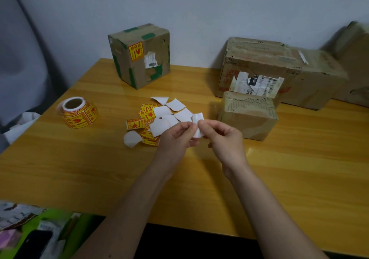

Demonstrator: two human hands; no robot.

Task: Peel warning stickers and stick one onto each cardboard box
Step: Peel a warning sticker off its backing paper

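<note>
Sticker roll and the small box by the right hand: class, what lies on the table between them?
Head view: a loose pile of cut yellow stickers and white backing papers between roll and box.

I count four cardboard boxes [139,55] [279,71] [247,117] [353,63] on my table and one sticker roll [77,112]. I see two hands [177,137] [223,137]. The loose stickers and white backing pieces overlap too much for me to count.

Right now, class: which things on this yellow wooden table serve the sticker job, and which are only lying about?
For the job: white-backed sticker pinched by left hand and right hand; yellow warning-sticker roll; green-taped cardboard box; small brown cardboard box; large taped cardboard box.

Lying about: white backing scraps; green clutter below the table edge.
</note>
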